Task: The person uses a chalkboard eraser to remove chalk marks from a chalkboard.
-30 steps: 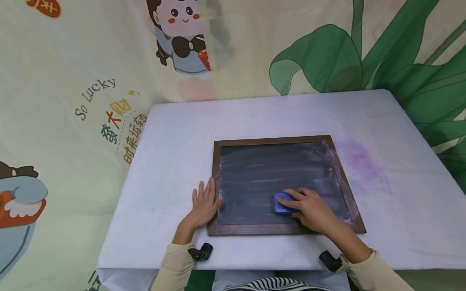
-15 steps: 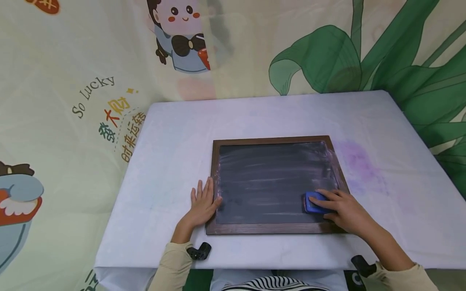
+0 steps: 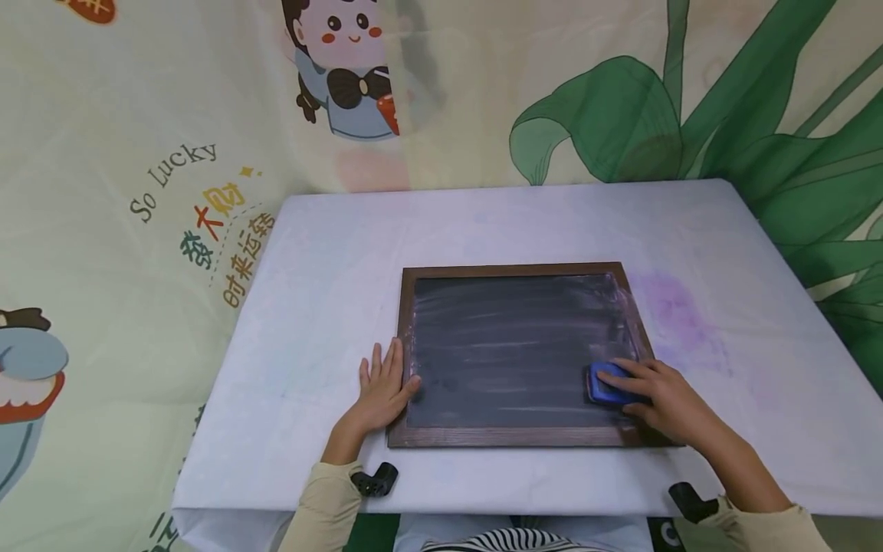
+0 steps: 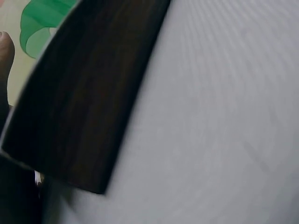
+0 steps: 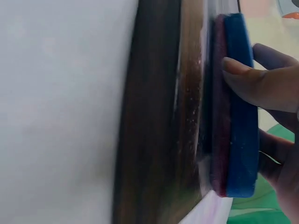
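Note:
A blackboard (image 3: 510,345) in a brown wooden frame lies flat on the table, its dark surface streaked with faint pale smears. My right hand (image 3: 662,395) grips a blue chalkboard eraser (image 3: 607,383) near the board's lower right. In the right wrist view the thumb lies along the side of the eraser (image 5: 242,116), whose dark reddish felt faces the board. At the board's left edge my left hand (image 3: 379,391) rests with fingers straight, the thumb over the frame. The left wrist view shows mostly the dark wooden frame (image 4: 88,102), with part of a finger at the far left.
A white cloth covers the table (image 3: 331,253), with a purple chalk stain (image 3: 676,310) right of the board. Behind hangs a printed backdrop (image 3: 455,92) with leaves and cartoon figures. Black wrist cameras (image 3: 375,481) sit at both sleeves.
My right hand has slid the eraser rightward across the lower part of the board, with only a slight shift in the last half second. The left hand has stayed at the left edge.

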Tool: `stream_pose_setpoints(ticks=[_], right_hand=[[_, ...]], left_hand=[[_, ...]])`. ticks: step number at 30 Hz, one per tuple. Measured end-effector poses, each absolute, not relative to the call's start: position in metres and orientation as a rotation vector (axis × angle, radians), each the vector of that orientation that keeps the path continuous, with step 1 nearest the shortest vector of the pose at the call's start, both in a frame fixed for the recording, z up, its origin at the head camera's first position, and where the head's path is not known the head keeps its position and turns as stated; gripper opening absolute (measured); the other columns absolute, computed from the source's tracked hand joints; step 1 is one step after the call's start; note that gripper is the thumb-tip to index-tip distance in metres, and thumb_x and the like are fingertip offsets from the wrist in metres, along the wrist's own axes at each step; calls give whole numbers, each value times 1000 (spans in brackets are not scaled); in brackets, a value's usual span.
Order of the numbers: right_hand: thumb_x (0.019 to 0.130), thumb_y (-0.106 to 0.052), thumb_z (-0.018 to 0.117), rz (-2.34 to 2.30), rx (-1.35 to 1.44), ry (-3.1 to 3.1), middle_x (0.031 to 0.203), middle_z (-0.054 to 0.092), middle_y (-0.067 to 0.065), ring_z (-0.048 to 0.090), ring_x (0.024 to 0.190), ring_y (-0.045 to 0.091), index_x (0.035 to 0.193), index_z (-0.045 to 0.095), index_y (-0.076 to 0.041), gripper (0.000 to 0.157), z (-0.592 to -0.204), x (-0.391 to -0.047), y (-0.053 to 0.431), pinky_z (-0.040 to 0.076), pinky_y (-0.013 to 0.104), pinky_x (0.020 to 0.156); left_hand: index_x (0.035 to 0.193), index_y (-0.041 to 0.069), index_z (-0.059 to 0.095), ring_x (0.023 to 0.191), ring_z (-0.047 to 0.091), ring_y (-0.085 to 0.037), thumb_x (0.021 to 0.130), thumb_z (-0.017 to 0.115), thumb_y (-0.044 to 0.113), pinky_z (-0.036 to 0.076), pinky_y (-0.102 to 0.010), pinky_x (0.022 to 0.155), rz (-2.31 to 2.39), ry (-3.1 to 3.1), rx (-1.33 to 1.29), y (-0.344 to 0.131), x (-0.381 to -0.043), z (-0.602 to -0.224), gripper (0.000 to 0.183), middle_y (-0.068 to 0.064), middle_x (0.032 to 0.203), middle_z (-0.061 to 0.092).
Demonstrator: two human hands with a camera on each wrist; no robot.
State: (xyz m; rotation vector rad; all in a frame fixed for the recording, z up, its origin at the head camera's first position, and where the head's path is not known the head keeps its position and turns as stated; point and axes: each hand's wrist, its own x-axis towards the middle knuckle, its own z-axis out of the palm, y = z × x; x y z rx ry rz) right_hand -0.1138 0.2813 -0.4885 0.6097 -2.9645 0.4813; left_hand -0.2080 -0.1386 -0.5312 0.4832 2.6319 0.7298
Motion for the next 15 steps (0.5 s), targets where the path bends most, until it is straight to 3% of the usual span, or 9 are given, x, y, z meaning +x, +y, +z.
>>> stream_pose_setpoints(ticks=[8,15], right_hand=[[70,-6,75,515,582,-3056,129,49,25,47,106,46,125,57,-12,59,-480,-156,278,40,58,84],[72,-8,74,548,591,-3115,132,47,24,45,109,47,126,57,-12,56,-476,-172,267,42,57,82]], left_hand=[[146,2,-5,138,-18,-34,95,33,49,-13,-54,105,766,2650,496,-142,-207,-529,79,-14,154,-5],[146,2,-4,139,-16,-35,95,34,48,-12,-55,105,757,2657,499,-144,-206,-529,78,-14,154,-3]])
